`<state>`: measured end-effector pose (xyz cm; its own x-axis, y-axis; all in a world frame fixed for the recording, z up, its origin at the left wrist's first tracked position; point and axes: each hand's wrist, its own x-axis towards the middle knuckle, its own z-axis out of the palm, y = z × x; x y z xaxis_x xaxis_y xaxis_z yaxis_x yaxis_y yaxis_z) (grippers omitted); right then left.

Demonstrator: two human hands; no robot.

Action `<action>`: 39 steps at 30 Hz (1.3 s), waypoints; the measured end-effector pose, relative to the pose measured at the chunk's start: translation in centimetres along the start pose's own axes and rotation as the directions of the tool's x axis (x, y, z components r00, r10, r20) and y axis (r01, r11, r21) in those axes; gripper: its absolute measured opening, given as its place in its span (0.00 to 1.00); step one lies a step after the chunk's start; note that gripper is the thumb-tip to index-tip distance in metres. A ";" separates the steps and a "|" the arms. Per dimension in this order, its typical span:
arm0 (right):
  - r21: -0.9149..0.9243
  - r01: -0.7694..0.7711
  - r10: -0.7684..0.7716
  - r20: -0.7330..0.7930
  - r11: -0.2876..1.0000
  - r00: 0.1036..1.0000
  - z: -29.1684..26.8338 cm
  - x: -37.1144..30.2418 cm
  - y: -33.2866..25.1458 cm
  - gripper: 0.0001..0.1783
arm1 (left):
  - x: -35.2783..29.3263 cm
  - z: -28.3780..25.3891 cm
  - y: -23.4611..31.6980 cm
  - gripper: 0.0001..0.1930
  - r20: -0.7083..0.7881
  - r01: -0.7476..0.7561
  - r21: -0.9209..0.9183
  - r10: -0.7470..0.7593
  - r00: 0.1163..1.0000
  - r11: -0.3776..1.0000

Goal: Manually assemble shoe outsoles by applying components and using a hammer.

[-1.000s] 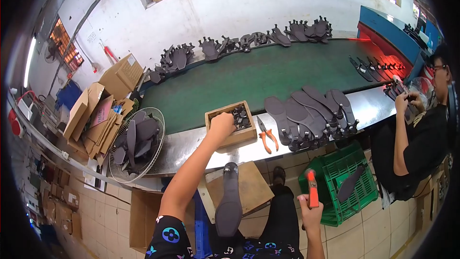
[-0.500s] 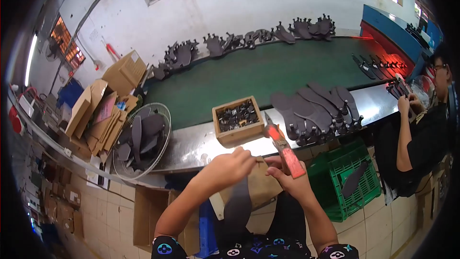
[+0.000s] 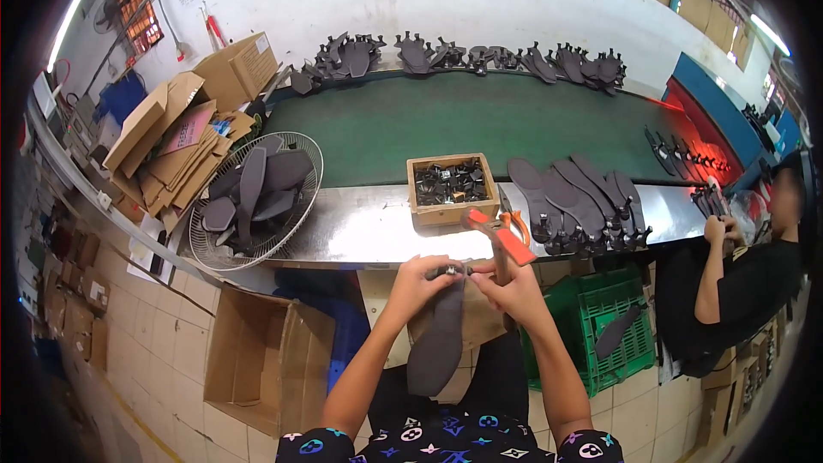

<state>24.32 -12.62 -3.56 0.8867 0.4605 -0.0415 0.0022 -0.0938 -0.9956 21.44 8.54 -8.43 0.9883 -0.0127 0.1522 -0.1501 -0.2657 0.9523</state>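
A dark grey shoe sole (image 3: 435, 347) hangs tilted in front of me, its narrow end up. My left hand (image 3: 415, 285) is closed on that end, where a small black part with a metal glint (image 3: 443, 271) shows between the fingers. The fingertips of my right hand (image 3: 514, 296) meet the same end of the sole. Also gripped in the right hand is a hammer (image 3: 506, 240), with a red head and a wooden-looking handle, head upward. Behind it, a wooden box (image 3: 453, 219) of small black and metal parts stands on the metal bench edge (image 3: 360, 236).
Several soles with black fittings (image 3: 579, 197) lie right of the box; more line the far side of the green belt (image 3: 386, 129). A wire basket (image 3: 302, 221) of soles stands left. Below are a cardboard box (image 3: 249, 351) and green crate (image 3: 591, 343). A co-worker (image 3: 729, 283) sits right.
The view has shifted. My hands have come together at the sole's narrow end, and the hammer has turned so its head lies more crosswise. The small black part now shows at my left fingers.
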 end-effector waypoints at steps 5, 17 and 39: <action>-0.161 0.138 -0.135 0.032 0.977 0.990 1.9 0.7 0.3 0.12 | -3.5 0.9 -0.7 0.14 -0.129 -0.070 0.366 0.125 0.984 0.928; -0.454 0.516 -0.476 0.208 0.726 0.854 1.9 0.1 1.5 0.12 | -4.3 1.4 -0.2 0.13 -0.146 -0.077 0.371 0.140 0.979 0.925; -0.511 0.499 -0.648 -0.162 0.700 0.744 3.2 -13.0 -7.1 0.20 | -5.0 -0.2 -1.2 0.63 0.052 -0.154 0.423 0.145 0.988 0.893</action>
<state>11.26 -15.14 3.75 0.7331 0.2604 0.6283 0.6801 -0.2875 -0.6744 16.68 9.15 -10.26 0.9560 -0.1014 0.2752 -0.2740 -0.6431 0.7150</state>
